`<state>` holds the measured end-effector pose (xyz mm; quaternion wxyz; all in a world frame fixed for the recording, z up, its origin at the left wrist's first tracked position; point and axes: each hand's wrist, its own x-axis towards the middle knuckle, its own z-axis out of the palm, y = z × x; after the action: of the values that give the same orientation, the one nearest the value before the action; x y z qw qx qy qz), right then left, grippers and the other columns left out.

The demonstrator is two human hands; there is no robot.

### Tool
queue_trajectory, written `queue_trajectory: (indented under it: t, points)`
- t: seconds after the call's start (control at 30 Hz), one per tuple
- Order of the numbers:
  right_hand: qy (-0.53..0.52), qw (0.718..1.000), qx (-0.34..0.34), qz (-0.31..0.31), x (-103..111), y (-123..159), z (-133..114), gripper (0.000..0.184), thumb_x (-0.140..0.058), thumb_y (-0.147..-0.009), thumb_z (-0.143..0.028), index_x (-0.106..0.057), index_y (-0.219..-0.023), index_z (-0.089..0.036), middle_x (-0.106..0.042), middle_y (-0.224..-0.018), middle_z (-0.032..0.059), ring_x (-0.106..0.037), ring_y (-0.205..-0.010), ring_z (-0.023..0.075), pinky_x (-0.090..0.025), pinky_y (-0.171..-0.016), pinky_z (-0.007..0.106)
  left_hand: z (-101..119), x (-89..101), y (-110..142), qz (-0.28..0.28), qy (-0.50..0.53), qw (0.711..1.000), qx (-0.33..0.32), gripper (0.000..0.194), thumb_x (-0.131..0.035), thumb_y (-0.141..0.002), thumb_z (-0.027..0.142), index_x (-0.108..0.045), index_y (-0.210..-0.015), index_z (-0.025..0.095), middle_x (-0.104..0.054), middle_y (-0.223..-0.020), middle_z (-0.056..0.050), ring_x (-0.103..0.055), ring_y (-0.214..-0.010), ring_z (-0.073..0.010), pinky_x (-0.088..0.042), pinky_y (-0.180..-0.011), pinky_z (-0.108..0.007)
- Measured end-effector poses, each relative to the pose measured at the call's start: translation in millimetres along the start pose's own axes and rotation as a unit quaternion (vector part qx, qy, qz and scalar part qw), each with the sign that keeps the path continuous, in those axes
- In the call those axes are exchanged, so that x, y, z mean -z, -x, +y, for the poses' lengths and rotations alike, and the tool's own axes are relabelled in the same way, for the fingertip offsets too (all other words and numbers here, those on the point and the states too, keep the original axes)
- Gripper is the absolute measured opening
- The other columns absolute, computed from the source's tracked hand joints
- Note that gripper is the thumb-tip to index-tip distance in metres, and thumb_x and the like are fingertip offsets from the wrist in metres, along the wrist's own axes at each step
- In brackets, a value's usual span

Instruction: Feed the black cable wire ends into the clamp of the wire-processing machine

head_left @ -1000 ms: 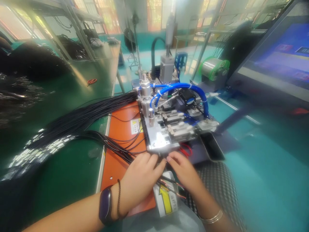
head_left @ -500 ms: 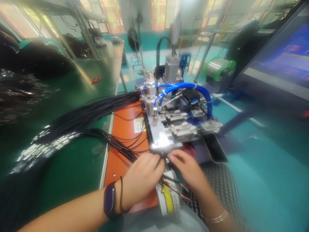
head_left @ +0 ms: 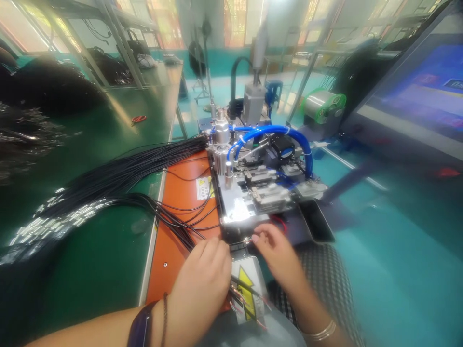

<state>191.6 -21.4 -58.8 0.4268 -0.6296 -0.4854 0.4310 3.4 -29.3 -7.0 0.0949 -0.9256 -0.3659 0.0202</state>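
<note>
My left hand point(head_left: 204, 282) is closed around a bundle of thin black cables point(head_left: 175, 224). Their stripped ends, with copper-coloured wires point(head_left: 237, 294), stick out below its fingers. My right hand point(head_left: 277, 248) has thumb and forefinger pinched together at the front of a benchtop machine point(head_left: 240, 207). A small shiny metal piece point(head_left: 247, 240) shows at those fingertips; whether it is held or part of the machine I cannot make out. Several black cables run across the machine's orange base plate point(head_left: 188, 168).
A larger bundle of black cables point(head_left: 119, 164) stretches over the green table point(head_left: 97, 255) at left. Blue air hoses point(head_left: 282, 129) arch above the machine. A black tray point(head_left: 316, 221) sits at its right, a green-rimmed wire spool point(head_left: 323, 106) behind. Red-handled scissors point(head_left: 138, 119) lie on the table.
My left hand has drawn back toward me and left, away from the right fingertips, with the cables still in it. My right hand stays at the machine's front. The view has shifted slightly.
</note>
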Motion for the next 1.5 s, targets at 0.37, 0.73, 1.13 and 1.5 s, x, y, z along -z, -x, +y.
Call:
queue_trajectory:
  t: [0.37,0.73,1.13,1.5]
  points:
    - [0.085,0.908,0.357,-0.202,20,28,-10,0.028,-0.055,-0.088,-0.016,-0.062,-0.111,-0.032,-0.065,-0.092,0.0033,-0.054,-0.089,0.0193,-0.047,-0.078,0.034,-11,4.2,-13,-0.064,0.067,0.995,0.024,0.019,-0.054,-0.078,0.009,-0.061,-0.096,0.013,-0.062,-0.085,-0.008,-0.058,-0.079,-0.0248,-0.051,-0.070,-0.041]
    - [0.028,0.953,0.293,-0.069,0,21,0,0.017,-0.058,-0.087,-0.029,-0.063,-0.104,-0.026,-0.065,-0.091,0.0054,-0.054,-0.090,0.0220,-0.046,-0.079,0.036,-32,4.3,-13,0.077,0.081,0.993,0.023,0.031,-0.045,-0.074,-0.004,-0.055,-0.097,0.014,-0.065,-0.100,-0.010,-0.062,-0.087,-0.0219,-0.054,-0.074,-0.037]
    - [0.023,0.949,0.312,-0.030,-3,15,-7,0.015,-0.059,-0.085,-0.014,-0.068,-0.089,-0.025,-0.068,-0.081,0.0019,-0.054,-0.082,0.0185,-0.044,-0.076,0.033,-27,0.3,-12,0.180,0.106,0.977,-0.030,0.020,-0.036,-0.092,0.015,-0.050,-0.078,0.017,-0.064,-0.083,-0.008,-0.061,-0.072,-0.0196,-0.051,-0.059,-0.031]
    - [0.050,0.964,0.255,0.047,-5,16,-11,0.011,-0.061,-0.084,-0.016,-0.070,-0.083,-0.023,-0.068,-0.079,0.0037,-0.059,-0.081,0.0195,-0.048,-0.076,0.034,-24,-8.3,-19,0.131,0.118,0.983,-0.046,0.019,-0.040,-0.090,0.011,-0.055,-0.101,0.015,-0.061,-0.087,-0.006,-0.057,-0.079,-0.0209,-0.047,-0.066,-0.034]
